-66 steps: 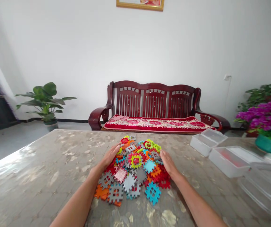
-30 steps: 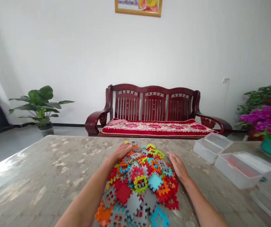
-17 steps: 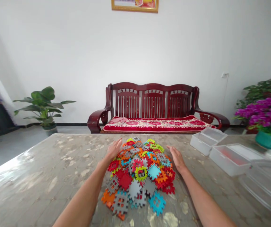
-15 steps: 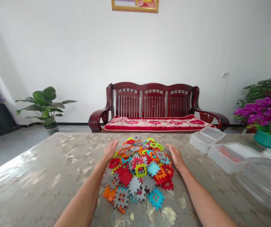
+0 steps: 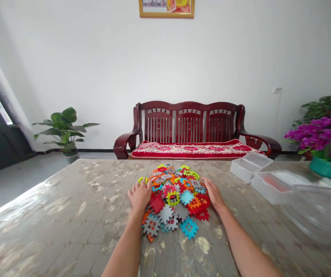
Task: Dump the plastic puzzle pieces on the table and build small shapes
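Multicoloured, notched square plastic tiles [image 5: 173,199] lie heaped on the beige-brown patterned counter [image 5: 90,215], between the bare left hand [image 5: 140,195], fingers spread at the heap's edge, and the bare right hand [image 5: 213,194], unclenched alongside

Smooth plastic tiles [image 5: 182,211] and glossy wooden bench [image 5: 189,129]

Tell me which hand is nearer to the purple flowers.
Right. The right hand is left of the purple flowers, beside the pile; the left hand is farther left, on the pile's other side.
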Demonstrator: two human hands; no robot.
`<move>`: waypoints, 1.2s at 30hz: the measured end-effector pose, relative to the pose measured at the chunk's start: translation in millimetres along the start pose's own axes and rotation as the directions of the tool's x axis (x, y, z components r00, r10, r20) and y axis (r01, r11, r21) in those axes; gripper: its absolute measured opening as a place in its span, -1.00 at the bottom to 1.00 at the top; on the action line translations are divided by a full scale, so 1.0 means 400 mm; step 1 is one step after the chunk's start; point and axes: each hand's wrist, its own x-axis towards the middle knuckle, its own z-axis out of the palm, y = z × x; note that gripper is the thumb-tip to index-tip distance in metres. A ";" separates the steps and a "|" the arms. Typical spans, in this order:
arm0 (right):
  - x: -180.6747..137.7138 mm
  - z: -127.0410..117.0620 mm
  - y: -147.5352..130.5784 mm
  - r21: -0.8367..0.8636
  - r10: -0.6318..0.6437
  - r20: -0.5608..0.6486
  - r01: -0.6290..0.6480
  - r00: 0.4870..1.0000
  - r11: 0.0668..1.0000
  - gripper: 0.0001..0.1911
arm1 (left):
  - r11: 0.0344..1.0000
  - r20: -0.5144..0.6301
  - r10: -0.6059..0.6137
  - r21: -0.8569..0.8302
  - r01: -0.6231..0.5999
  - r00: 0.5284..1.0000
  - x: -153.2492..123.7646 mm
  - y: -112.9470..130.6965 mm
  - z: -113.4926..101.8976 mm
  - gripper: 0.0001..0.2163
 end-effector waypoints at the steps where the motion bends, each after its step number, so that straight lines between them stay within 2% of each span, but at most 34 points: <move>1: 0.001 0.000 0.001 -0.011 -0.003 -0.006 0.003 1.000 1.000 -0.29 | 1.000 -0.012 -0.004 0.002 0.004 1.000 0.010 0.007 0.003 -0.48; 7: 0.010 0.006 0.012 -0.040 -0.007 -0.034 0.005 0.999 0.999 -0.29 | 1.000 -0.057 -0.006 -0.013 0.005 0.998 0.064 0.041 0.022 -0.54; 13: 0.012 0.008 0.015 0.057 -0.002 -0.069 0.006 0.998 0.998 -0.32 | 0.997 -0.059 0.014 -0.072 -0.018 0.998 0.096 0.047 0.016 -0.53; 17: 0.014 -0.005 0.024 0.125 0.015 -0.165 0.006 0.986 0.992 -0.33 | 0.991 -0.034 0.093 -0.090 -0.096 0.995 0.111 -0.018 -0.020 -0.50; 22: 0.020 -0.014 0.034 -0.034 0.042 -0.297 -0.055 0.954 0.998 -0.35 | 0.981 -0.002 0.191 -0.028 -0.191 0.982 0.084 -0.142 -0.055 -0.58; 26: 0.018 -0.012 0.023 -0.152 0.046 -0.247 -0.086 0.968 0.985 -0.35 | 0.967 0.009 0.250 0.042 -0.250 0.968 0.057 -0.178 -0.043 -0.62; 31: 0.014 -0.018 0.013 -0.185 0.059 -0.193 -0.095 0.979 0.978 -0.35 | 0.922 0.015 0.283 0.272 -0.277 0.959 0.061 -0.154 -0.025 -0.59; 36: 0.016 -0.018 0.009 -0.195 0.051 -0.154 -0.081 0.987 0.977 -0.38 | 0.911 0.017 0.284 0.307 -0.276 0.959 0.080 -0.140 -0.023 -0.59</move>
